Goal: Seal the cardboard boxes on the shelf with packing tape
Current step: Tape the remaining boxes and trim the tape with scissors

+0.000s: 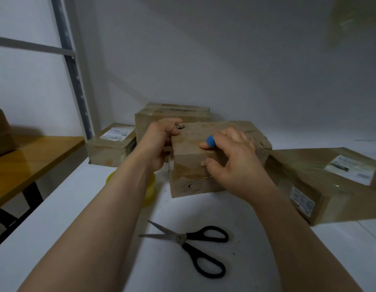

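Scissors (184, 239) at lower centre, in front of the middle box (191, 159); right box (322, 186) beside it, rear box (157, 119) behind.

Head-worn camera looks forward and down, close over the shelf (67, 207).
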Action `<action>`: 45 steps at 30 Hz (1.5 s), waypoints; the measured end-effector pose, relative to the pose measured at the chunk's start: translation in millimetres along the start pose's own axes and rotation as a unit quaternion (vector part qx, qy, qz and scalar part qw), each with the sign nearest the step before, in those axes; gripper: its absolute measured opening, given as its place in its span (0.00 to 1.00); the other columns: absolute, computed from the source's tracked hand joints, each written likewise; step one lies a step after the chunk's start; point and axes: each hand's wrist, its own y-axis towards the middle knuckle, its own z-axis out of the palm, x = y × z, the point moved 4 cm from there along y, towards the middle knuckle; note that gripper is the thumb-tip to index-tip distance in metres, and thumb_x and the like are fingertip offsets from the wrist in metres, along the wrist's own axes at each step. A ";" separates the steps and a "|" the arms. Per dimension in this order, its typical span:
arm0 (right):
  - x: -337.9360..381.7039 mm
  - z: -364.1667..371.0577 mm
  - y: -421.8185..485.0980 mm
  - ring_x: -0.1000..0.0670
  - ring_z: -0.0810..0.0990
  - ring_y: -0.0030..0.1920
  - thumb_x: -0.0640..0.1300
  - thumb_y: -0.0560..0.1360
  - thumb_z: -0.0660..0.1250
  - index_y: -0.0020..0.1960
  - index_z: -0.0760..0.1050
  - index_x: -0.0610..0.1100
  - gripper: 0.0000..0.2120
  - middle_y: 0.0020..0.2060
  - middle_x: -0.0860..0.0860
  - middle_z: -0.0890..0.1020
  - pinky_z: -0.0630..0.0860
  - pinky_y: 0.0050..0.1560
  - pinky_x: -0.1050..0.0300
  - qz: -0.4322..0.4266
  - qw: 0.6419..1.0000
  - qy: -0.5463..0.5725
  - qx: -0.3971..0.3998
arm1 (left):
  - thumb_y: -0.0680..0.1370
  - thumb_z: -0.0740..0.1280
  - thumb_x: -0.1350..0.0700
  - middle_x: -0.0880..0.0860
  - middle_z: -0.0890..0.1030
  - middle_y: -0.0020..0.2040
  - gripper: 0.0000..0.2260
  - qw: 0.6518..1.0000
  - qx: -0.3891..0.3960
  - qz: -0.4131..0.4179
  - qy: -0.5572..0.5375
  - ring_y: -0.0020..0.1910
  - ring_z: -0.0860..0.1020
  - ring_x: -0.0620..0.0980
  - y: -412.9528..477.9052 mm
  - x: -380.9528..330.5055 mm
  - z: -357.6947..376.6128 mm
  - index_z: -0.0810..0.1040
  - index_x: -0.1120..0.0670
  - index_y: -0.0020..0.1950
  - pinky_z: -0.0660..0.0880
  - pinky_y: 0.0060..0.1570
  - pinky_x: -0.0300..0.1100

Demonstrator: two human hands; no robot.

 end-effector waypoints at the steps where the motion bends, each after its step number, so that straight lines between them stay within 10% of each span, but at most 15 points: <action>1: 0.6 0.1 -0.3 0.57 0.66 0.57 0.44 0.73 0.70 0.57 0.77 0.50 0.13 0.51 0.58 0.70 0.58 0.63 0.55 0.002 1.000 0.003 0.003 | 0.73 0.60 0.61 0.54 0.78 0.47 0.15 1.000 -0.003 -0.002 0.010 0.44 0.74 0.53 1.5 0.9 -0.3 0.81 0.51 0.54 0.69 0.41 0.45; 6: 0.9 2.8 0.4 0.57 0.65 0.57 0.44 0.73 0.68 0.58 0.77 0.50 0.13 0.52 0.58 0.71 0.59 0.65 0.54 0.001 1.000 0.002 0.000 | 0.79 0.61 0.60 0.51 0.79 0.45 0.13 1.000 -0.009 -0.001 0.030 0.44 0.76 0.52 8.0 4.5 -2.6 0.80 0.51 0.61 0.70 0.47 0.49; 11: 1.2 6.5 -1.0 0.56 0.68 0.56 0.47 0.72 0.64 0.58 0.78 0.50 0.15 0.52 0.58 0.72 0.61 0.64 0.54 0.005 1.000 0.004 -0.013 | 0.79 0.68 0.60 0.49 0.81 0.38 0.03 0.995 -0.064 0.075 0.019 0.34 0.78 0.47 11.3 6.8 -11.7 0.81 0.53 0.49 0.75 0.31 0.40; 20: -0.4 6.1 0.7 0.55 0.70 0.58 0.40 0.74 0.67 0.58 0.80 0.48 0.14 0.54 0.57 0.75 0.65 0.67 0.48 0.007 0.999 0.027 -0.015 | 0.80 0.68 0.49 0.53 0.86 0.44 0.09 0.957 -0.040 0.177 0.226 0.47 0.83 0.56 11.0 -3.2 -25.3 0.87 0.49 0.48 0.81 0.52 0.58; 24: 0.8 9.2 5.3 0.54 0.70 0.58 0.43 0.72 0.65 0.59 0.79 0.48 0.16 0.54 0.56 0.75 0.66 0.67 0.45 0.009 1.000 0.011 -0.009 | 0.82 0.64 0.48 0.47 0.85 0.53 0.12 0.915 -0.009 0.177 0.362 0.54 0.80 0.50 18.3 -8.5 -31.4 0.83 0.45 0.62 0.78 0.59 0.55; 28: -1.0 10.1 3.0 0.54 0.69 0.57 0.39 0.73 0.67 0.58 0.79 0.48 0.14 0.53 0.57 0.74 0.66 0.64 0.49 -0.003 1.000 0.004 -0.025 | 0.78 0.66 0.50 0.53 0.82 0.59 0.23 0.966 0.006 0.133 0.224 0.57 0.80 0.49 22.3 -1.0 -29.4 0.72 0.47 0.74 0.77 0.60 0.48; 31: -2.4 8.8 1.7 0.57 0.68 0.57 0.38 0.74 0.70 0.59 0.79 0.49 0.15 0.54 0.59 0.74 0.63 0.64 0.54 -0.008 1.000 0.003 -0.029 | 0.79 0.67 0.62 0.54 0.83 0.53 0.14 0.979 0.016 0.093 0.182 0.50 0.81 0.49 27.5 -11.3 -18.9 0.80 0.55 0.64 0.78 0.47 0.39; 39: -4.7 12.6 1.3 0.57 0.67 0.57 0.39 0.74 0.69 0.59 0.79 0.47 0.15 0.56 0.56 0.76 0.54 0.63 0.71 -0.006 1.000 -0.005 -0.028 | 0.80 0.70 0.57 0.51 0.86 0.49 0.05 0.973 0.022 0.085 0.211 0.52 0.83 0.50 39.0 -17.5 -23.7 0.86 0.55 0.52 0.80 0.53 0.44; 45: -3.4 10.8 1.7 0.58 0.66 0.57 0.38 0.75 0.69 0.59 0.79 0.47 0.14 0.56 0.57 0.75 0.58 0.62 0.61 -0.002 1.000 -0.008 -0.025 | 0.83 0.63 0.46 0.49 0.87 0.48 0.13 0.953 0.044 0.158 0.256 0.50 0.84 0.48 36.5 -10.0 -26.5 0.86 0.48 0.53 0.81 0.55 0.49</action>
